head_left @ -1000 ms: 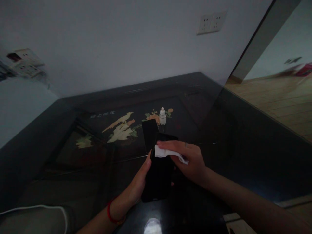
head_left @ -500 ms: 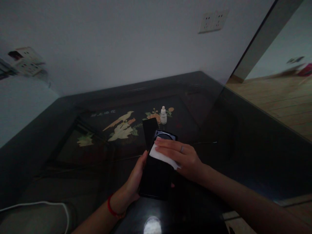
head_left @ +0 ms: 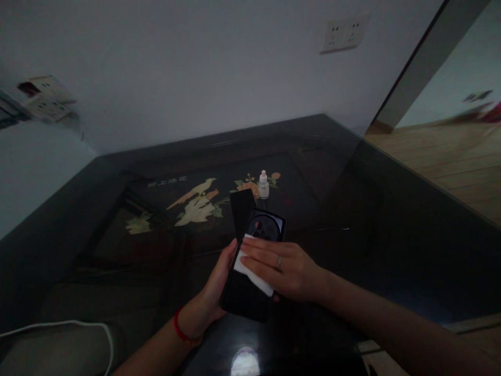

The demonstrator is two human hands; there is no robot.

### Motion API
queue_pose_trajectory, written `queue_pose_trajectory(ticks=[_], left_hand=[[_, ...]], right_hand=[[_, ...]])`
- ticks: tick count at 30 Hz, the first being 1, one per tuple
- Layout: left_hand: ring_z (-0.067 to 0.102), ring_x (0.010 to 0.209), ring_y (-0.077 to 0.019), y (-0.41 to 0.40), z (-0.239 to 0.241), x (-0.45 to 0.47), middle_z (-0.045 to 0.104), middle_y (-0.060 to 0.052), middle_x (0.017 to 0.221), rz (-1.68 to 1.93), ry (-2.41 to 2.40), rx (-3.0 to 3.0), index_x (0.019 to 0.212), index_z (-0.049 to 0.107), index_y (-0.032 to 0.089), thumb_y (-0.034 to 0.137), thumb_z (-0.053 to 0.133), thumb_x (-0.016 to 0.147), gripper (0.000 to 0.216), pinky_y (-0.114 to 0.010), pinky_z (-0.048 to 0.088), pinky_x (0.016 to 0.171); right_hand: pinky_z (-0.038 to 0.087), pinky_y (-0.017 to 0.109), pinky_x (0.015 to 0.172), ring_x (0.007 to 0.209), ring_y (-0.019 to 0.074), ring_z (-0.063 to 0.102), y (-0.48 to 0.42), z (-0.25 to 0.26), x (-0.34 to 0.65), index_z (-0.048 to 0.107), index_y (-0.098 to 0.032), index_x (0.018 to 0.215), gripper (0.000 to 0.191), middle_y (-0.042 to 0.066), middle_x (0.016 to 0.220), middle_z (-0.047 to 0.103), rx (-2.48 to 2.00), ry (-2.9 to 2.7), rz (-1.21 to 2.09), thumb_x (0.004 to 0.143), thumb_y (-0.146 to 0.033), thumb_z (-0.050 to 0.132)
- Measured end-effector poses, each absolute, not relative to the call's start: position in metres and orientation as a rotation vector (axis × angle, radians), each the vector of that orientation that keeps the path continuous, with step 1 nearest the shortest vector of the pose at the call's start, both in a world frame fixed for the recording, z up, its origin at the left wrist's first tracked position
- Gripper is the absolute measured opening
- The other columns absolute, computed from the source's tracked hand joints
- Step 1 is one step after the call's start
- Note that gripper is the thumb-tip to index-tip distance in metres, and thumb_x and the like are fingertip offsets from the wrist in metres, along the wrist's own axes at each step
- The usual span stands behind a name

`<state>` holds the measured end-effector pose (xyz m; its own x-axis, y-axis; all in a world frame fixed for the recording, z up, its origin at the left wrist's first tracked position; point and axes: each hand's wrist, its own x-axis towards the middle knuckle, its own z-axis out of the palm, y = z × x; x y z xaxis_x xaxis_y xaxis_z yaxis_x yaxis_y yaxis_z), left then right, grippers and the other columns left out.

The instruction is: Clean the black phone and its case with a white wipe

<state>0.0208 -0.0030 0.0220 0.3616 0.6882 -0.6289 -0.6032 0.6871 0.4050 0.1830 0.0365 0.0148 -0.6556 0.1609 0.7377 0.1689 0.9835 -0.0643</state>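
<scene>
My left hand [head_left: 214, 291] grips a black phone [head_left: 261, 228] from its left edge, back side up, with the round camera ring showing at the top. My right hand [head_left: 285, 266] lies flat across the phone's middle and presses a white wipe [head_left: 250, 267] against it with the fingers stretched out. A red string circles my left wrist and a ring sits on a right finger. Just beyond the phone a flat black case or second dark slab [head_left: 240, 209] lies on the table.
A small white dropper bottle [head_left: 263, 186] stands on the dark glass-topped table [head_left: 352, 209] with its inlaid bird picture [head_left: 195, 201]. White wall behind with a socket plate [head_left: 344, 32]. A white cable [head_left: 58, 328] runs at lower left. Wood floor shows at right.
My right hand has slid the wipe down the phone towards me, uncovering the camera ring at the top. The left hand keeps the phone in place.
</scene>
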Motion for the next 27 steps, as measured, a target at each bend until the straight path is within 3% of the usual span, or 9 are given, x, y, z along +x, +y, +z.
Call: queue_pose_trajectory(ticks=[4,10,15,20,22,27], left_hand=[[0.069,0.081,-0.0214,-0.002,0.017,0.015,0.073,-0.014,0.083,0.837,0.883,0.151,0.093,0.07,0.006,0.048,0.043,0.088,0.05,-0.027,0.052,0.071],[0.069,0.074,-0.0252,-0.005,0.009,0.011,0.074,-0.011,0.082,0.834,0.935,0.18,0.099,0.07,0.012,0.051,0.05,0.083,0.046,-0.038,0.053,0.073],[0.067,0.095,-0.0228,-0.001,0.014,0.015,0.071,-0.017,0.102,0.826,0.861,0.208,0.104,0.068,0.002,0.051,0.04,0.088,0.059,-0.029,0.049,0.087],[0.069,0.071,-0.0196,-0.001,0.009,0.008,0.075,-0.008,0.083,0.88,0.879,0.177,0.096,0.071,0.013,0.048,0.046,0.086,0.044,-0.031,0.053,0.073],[0.069,0.074,-0.0203,-0.001,0.007,0.006,0.075,-0.008,0.085,0.896,0.866,0.184,0.101,0.07,0.014,0.047,0.045,0.087,0.043,-0.033,0.052,0.076],[0.067,0.091,-0.0228,0.002,0.012,0.006,0.071,-0.016,0.101,0.849,0.785,0.19,0.107,0.066,0.003,0.054,0.038,0.087,0.062,-0.031,0.049,0.088]], right_hand=[[0.054,0.033,0.093,0.108,0.0243,0.063,0.03,0.014,0.179,0.066,-0.004,0.099,0.025,0.013,0.106,0.071,-0.014,-2.367,-0.041,0.093,-0.009,0.043],[0.052,0.037,0.096,0.119,0.0259,0.055,0.041,0.012,0.187,0.062,-0.001,0.108,0.027,0.018,0.115,0.066,-0.32,-2.309,-0.062,0.094,-0.01,0.041],[0.052,0.031,0.097,0.105,0.0215,0.065,0.026,0.015,0.176,0.068,-0.006,0.097,0.023,0.01,0.104,0.072,-0.01,-2.352,-0.086,0.092,-0.012,0.046],[0.054,0.035,0.094,0.113,0.0251,0.06,0.042,0.015,0.186,0.066,-0.003,0.1,0.027,0.016,0.109,0.069,-0.223,-2.324,-0.056,0.094,-0.01,0.041],[0.054,0.036,0.094,0.114,0.0253,0.059,0.044,0.014,0.188,0.065,-0.002,0.103,0.026,0.016,0.11,0.069,-0.277,-2.31,-0.052,0.094,-0.01,0.042],[0.053,0.03,0.096,0.108,0.0216,0.064,0.032,0.017,0.182,0.066,-0.007,0.105,0.022,0.009,0.106,0.071,0.02,-2.364,-0.062,0.092,-0.013,0.049]])
